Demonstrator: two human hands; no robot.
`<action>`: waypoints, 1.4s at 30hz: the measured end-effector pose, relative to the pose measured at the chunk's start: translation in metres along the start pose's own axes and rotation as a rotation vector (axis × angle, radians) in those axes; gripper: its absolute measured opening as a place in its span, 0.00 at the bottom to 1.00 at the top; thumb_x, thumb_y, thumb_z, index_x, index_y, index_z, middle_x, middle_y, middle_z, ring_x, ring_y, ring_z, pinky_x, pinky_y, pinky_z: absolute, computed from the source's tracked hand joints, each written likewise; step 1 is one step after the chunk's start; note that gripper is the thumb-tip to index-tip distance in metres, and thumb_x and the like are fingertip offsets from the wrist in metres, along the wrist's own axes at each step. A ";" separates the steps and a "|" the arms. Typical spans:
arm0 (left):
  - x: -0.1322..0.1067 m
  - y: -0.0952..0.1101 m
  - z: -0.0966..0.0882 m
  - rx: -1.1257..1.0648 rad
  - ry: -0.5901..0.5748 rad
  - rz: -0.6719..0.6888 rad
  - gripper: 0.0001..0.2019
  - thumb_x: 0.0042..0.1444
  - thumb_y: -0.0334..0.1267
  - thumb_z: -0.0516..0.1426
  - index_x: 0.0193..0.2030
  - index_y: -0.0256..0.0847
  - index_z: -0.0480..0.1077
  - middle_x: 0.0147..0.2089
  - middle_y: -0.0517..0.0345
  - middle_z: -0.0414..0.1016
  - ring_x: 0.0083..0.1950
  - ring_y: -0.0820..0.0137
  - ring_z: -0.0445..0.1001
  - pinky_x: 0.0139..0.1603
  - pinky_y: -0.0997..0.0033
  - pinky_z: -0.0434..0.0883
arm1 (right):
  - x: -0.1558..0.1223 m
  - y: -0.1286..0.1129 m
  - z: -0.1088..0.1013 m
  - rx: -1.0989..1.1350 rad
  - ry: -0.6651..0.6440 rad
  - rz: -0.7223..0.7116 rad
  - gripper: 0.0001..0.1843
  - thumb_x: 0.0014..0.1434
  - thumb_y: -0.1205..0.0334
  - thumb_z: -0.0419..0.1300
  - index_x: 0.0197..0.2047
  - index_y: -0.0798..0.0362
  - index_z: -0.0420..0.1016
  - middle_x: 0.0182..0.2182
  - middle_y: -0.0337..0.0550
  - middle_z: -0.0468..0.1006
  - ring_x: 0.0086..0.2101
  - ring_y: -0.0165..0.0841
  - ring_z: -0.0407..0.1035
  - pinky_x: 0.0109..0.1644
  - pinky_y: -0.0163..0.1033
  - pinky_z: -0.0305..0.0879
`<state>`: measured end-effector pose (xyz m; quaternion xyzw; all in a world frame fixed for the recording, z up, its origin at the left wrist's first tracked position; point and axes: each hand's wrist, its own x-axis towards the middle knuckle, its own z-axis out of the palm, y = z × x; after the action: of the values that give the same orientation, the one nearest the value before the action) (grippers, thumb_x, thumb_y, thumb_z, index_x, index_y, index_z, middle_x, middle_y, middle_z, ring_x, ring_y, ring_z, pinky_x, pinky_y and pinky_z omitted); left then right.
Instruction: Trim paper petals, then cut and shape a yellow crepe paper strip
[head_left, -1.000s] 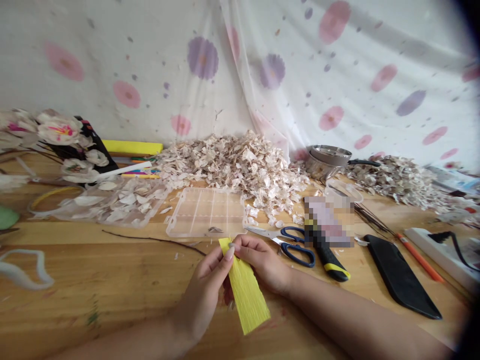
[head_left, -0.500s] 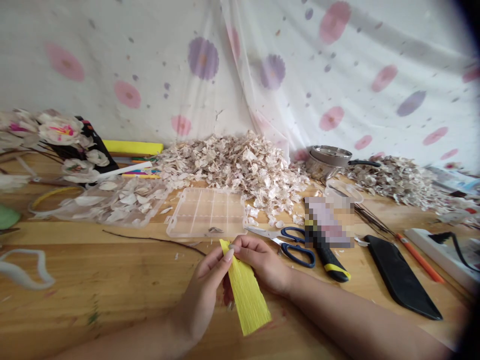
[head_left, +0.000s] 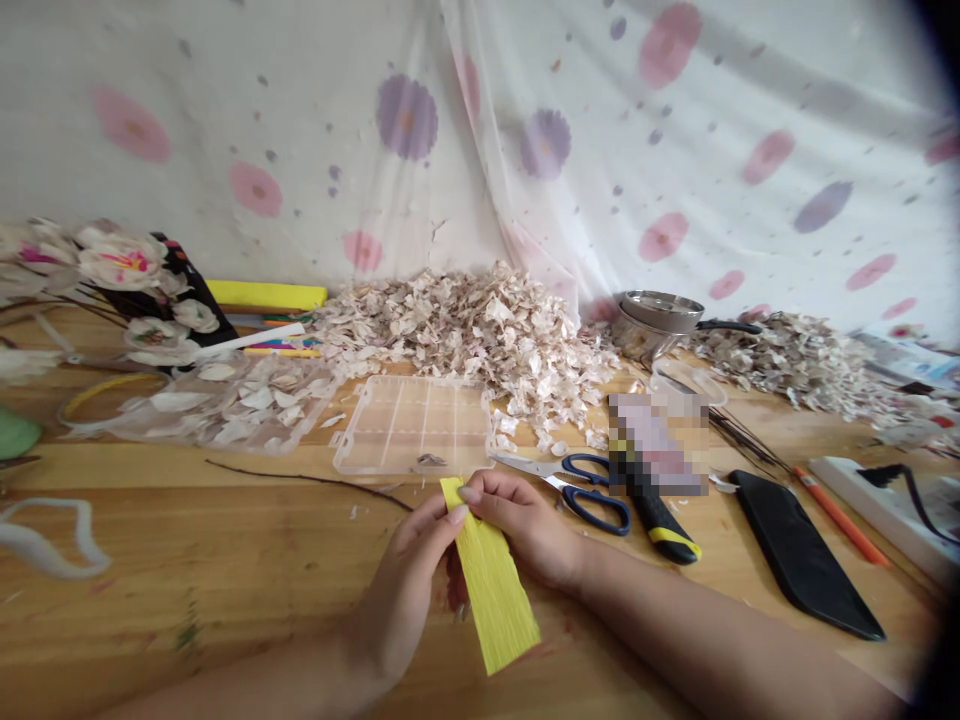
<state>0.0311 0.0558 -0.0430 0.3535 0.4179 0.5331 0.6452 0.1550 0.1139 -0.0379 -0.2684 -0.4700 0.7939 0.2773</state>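
Observation:
A strip of yellow crepe paper (head_left: 491, 590) lies slanted over the wooden table (head_left: 225, 560), its far end lifted. My left hand (head_left: 409, 585) pinches that far end from the left, fingers closed on it. My right hand (head_left: 525, 525) pinches the same end from the right, thumb and fingers pressed on the paper. A thin brown wire stem (head_left: 300, 478) lies on the table just beyond my hands.
Blue-handled scissors (head_left: 577, 485) and a black-and-yellow knife (head_left: 656, 515) lie right of my hands. A clear compartment box (head_left: 412, 425), a heap of pale petals (head_left: 472, 335), a metal pot (head_left: 656, 320), paper flowers (head_left: 120, 265) and a black case (head_left: 802, 565) surround them.
Nothing much has changed; both hands keep their pinch on the yellow strip's far end, with only a slight shift of the fingers.

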 end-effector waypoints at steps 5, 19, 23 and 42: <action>0.000 -0.001 0.000 0.002 0.012 0.004 0.12 0.55 0.45 0.54 0.28 0.40 0.66 0.20 0.64 0.62 0.20 0.75 0.61 0.17 0.79 0.61 | -0.001 -0.001 0.001 -0.009 0.007 -0.013 0.18 0.53 0.49 0.61 0.29 0.55 0.62 0.21 0.35 0.70 0.20 0.26 0.65 0.26 0.32 0.60; 0.000 -0.001 0.000 -0.018 0.005 0.010 0.12 0.55 0.45 0.54 0.27 0.40 0.65 0.19 0.65 0.62 0.19 0.76 0.61 0.17 0.79 0.61 | 0.000 0.001 -0.001 -0.052 0.014 -0.007 0.17 0.56 0.50 0.59 0.29 0.54 0.62 0.21 0.34 0.70 0.19 0.25 0.65 0.26 0.32 0.59; 0.000 -0.002 -0.001 -0.030 0.010 -0.002 0.11 0.56 0.44 0.54 0.28 0.40 0.66 0.20 0.65 0.62 0.20 0.76 0.61 0.17 0.80 0.61 | -0.001 0.000 0.000 -0.053 0.019 0.016 0.16 0.56 0.51 0.59 0.28 0.54 0.62 0.21 0.34 0.70 0.19 0.25 0.65 0.25 0.31 0.59; 0.000 -0.001 0.000 0.000 0.004 -0.009 0.11 0.54 0.46 0.54 0.30 0.40 0.67 0.20 0.66 0.62 0.19 0.75 0.62 0.16 0.80 0.62 | -0.001 0.002 -0.001 -0.026 0.020 -0.016 0.16 0.56 0.52 0.60 0.29 0.55 0.63 0.21 0.34 0.70 0.19 0.23 0.63 0.24 0.29 0.56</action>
<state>0.0309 0.0553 -0.0436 0.3507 0.4206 0.5308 0.6468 0.1554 0.1131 -0.0400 -0.2764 -0.4796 0.7827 0.2846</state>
